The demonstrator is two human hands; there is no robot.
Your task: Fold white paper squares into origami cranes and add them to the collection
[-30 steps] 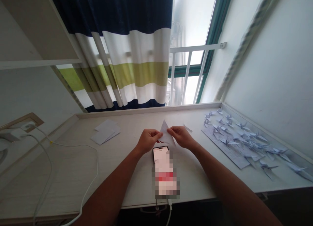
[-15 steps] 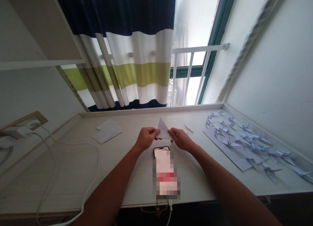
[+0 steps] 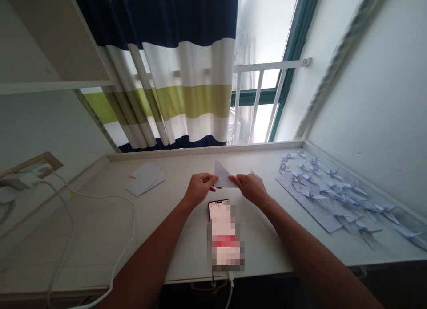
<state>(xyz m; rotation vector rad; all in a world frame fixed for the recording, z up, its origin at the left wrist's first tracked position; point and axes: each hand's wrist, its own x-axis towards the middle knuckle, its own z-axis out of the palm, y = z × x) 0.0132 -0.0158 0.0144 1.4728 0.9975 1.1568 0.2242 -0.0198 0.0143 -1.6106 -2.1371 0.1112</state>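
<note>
The left hand [image 3: 200,189] and the right hand [image 3: 251,188] are close together, pinching a folded white paper triangle [image 3: 223,175] from both sides, holding it up above the desk [image 3: 100,237] so it is not slipping. A phone [image 3: 216,207] is lying just below the hands, maybe for looking at. Small paper cranes [image 3: 320,189] are sitting off to the right, out of the way.

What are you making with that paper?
A person holds a white paper triangle up over the desk, pinched between the left hand and the right hand. A phone lies just below. A small pile of white paper pieces sits to the left, and lots of pale paper cranes lie on and around a printed sheet to the right.
</note>
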